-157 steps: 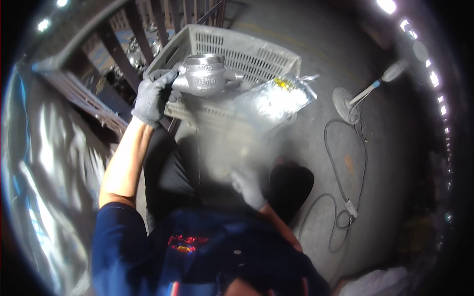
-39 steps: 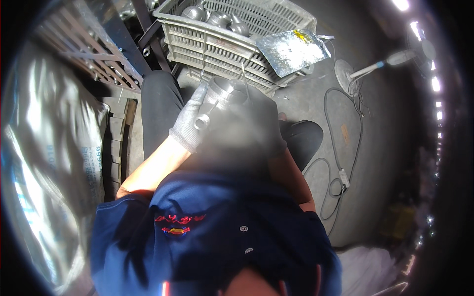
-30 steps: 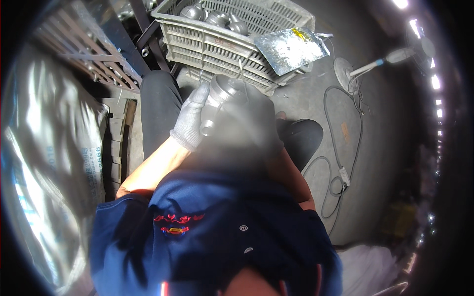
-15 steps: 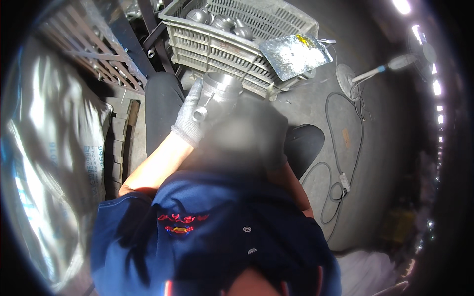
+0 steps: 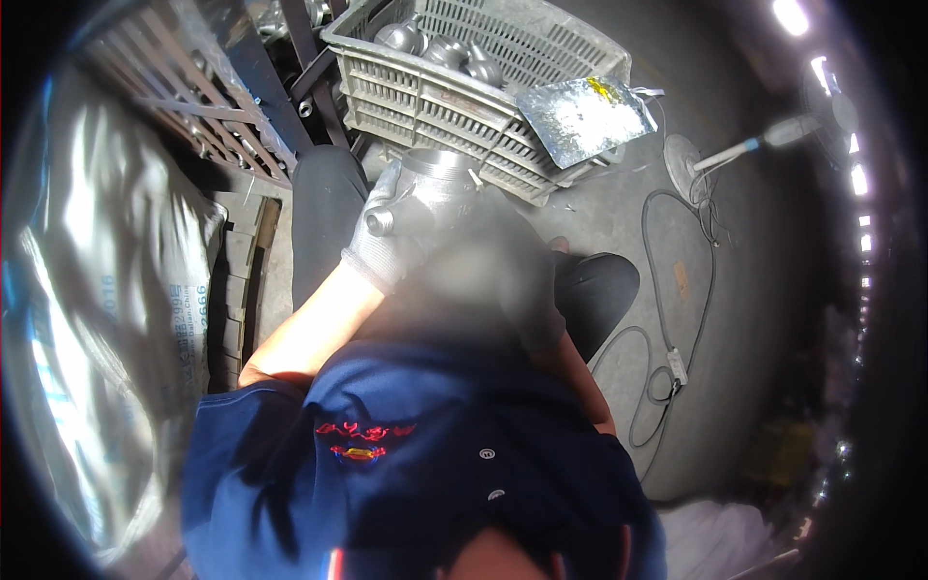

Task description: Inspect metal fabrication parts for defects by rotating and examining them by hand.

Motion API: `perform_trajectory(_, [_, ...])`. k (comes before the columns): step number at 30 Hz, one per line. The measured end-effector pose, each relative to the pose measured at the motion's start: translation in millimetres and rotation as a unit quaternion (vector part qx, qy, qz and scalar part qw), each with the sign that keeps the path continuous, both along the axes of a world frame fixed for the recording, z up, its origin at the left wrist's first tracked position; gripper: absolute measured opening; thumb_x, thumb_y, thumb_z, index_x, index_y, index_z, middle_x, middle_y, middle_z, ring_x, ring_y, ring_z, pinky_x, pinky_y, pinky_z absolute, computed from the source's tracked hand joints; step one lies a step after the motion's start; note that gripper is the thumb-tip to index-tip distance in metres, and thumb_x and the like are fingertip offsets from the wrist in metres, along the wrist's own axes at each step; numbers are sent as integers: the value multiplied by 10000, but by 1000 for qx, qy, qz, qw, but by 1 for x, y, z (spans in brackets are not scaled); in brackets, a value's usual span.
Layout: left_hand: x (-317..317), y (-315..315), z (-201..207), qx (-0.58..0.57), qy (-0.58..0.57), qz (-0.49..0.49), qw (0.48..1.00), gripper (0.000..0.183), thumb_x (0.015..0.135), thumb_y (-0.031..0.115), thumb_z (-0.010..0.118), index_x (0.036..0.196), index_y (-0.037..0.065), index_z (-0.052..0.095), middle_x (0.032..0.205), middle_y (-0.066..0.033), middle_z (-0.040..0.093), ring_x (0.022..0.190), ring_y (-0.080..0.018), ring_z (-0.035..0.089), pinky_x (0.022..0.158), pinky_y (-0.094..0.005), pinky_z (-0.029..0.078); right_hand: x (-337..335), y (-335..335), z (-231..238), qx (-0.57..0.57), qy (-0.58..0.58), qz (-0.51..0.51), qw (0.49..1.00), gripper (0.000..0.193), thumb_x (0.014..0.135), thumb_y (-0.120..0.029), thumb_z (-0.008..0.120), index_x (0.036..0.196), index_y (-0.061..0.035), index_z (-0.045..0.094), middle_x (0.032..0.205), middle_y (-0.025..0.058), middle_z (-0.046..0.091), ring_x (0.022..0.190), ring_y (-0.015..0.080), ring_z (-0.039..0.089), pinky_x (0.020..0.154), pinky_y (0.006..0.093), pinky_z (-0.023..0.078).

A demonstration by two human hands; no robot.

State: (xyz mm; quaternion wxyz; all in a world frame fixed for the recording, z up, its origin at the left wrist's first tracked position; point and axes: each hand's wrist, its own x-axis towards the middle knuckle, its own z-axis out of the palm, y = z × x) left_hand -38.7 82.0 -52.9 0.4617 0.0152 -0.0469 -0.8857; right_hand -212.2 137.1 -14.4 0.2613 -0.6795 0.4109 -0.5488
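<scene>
Over my lap, my left hand (image 5: pixel 389 242), in a pale grey knit glove, is closed around the side of a grey metal fitting (image 5: pixel 437 201). The fitting has a threaded open collar at its top and a short round port on its left side. A small pin-like piece sticks up by the right of the collar. My right hand (image 5: pixel 532 285) looks dark and lies in shadow to the right of the fitting. A blurred hazy patch covers the fitting's lower part and the right fingers, so their grip is hidden.
A grey slotted plastic crate (image 5: pixel 435 101) with several metal fittings stands ahead, a shiny sheet (image 5: pixel 585 121) hanging at its corner. A metal rack (image 5: pixel 208 106) and white sack (image 5: pixel 116 319) are left. A fan (image 5: pixel 764 135) and cable (image 5: pixel 713 290) are right.
The fitting has turned a little in my left hand: its side port sits farther left. My dark right hand has shifted slightly lower. The whole view has moved a little.
</scene>
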Motion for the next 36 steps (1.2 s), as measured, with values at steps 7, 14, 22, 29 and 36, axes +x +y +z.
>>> perform_trajectory(7, [-2, 6, 12, 37, 17, -10, 999, 464, 1048, 338, 307, 1377, 37, 435, 1309, -179, 520, 1163, -310, 560, 990, -427, 481, -8, 1, 2, 22, 95, -17, 995, 372, 892, 28, 595, 1261, -20, 593, 930, 170, 665, 825, 282, 671, 721, 346, 519])
perform_trajectory(14, [-5, 10, 12, -25, -193, 78, 978, 486, 1027, 458, 276, 1409, 183, 396, 1374, -126, 489, 1212, -325, 538, 911, -608, 502, -12, 4, -5, 82, 116, -31, 989, 414, 852, 5, 628, 1252, -102, 622, 844, 116, 652, 733, 265, 648, 653, 356, 513])
perform_trajectory(22, [-1, 7, 10, 68, 23, -21, 997, 484, 1028, 461, 285, 1407, 185, 403, 1366, -118, 503, 1214, -317, 543, 905, -618, 499, -17, 6, -15, 104, 132, -59, 984, 397, 851, 1, 626, 1232, -110, 633, 840, 109, 659, 734, 267, 657, 653, 354, 520])
perform_trajectory(29, [-2, 6, 6, 108, -5, 2, 994, 529, 1026, 484, 283, 1404, 138, 411, 1333, -123, 538, 1153, -314, 594, 867, -587, 544, -19, 6, -14, 183, 94, -19, 978, 380, 857, -3, 615, 1229, -83, 635, 862, 125, 665, 753, 265, 666, 670, 351, 525])
perform_trajectory(36, [1, 5, -4, 57, -54, 3, 997, 544, 1018, 507, 294, 1409, 146, 409, 1345, -132, 529, 1180, -315, 576, 885, -591, 531, -25, 2, -14, 187, 48, 35, 980, 380, 858, 31, 594, 1229, -45, 626, 916, 160, 674, 798, 267, 679, 719, 335, 522])
